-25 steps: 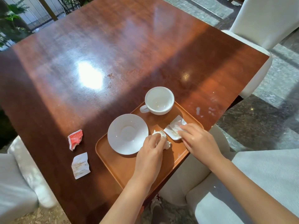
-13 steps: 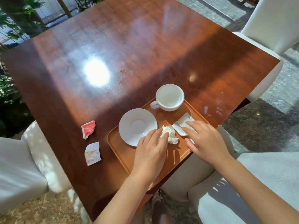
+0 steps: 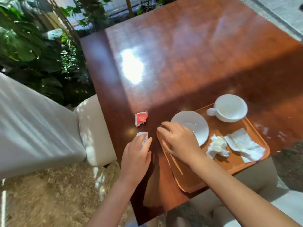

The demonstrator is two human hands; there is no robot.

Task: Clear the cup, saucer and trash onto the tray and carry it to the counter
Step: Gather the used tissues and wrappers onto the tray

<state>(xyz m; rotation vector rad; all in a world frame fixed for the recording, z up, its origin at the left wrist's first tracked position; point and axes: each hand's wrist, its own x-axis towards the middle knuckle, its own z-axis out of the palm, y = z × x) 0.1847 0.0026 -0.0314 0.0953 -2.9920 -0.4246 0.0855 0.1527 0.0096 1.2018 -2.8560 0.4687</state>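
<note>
An orange tray (image 3: 236,163) lies at the near right of the wooden table (image 3: 180,54). On it stand a white cup (image 3: 229,108) and a white saucer (image 3: 195,123), with a crumpled napkin (image 3: 217,146) and a flat torn wrapper (image 3: 244,143) beside them. A red torn packet (image 3: 141,118) lies on the table left of the tray. Just nearer, my left hand (image 3: 136,157) rests with its fingertips on a white paper scrap (image 3: 143,135), mostly covering it. My right hand (image 3: 178,140) hovers, fingers spread, over the tray's left edge and the saucer's rim, holding nothing.
A cream upholstered chair (image 3: 49,128) stands to the left of the table, with green plants (image 3: 32,46) behind it. Another pale seat (image 3: 255,208) is under my right arm. The tray's near corner overhangs the table's front edge.
Both hands left the napkin and wrapper on the tray and moved left. My left hand now touches the white scrap; my right is over the tray's left edge. The view swung left.
</note>
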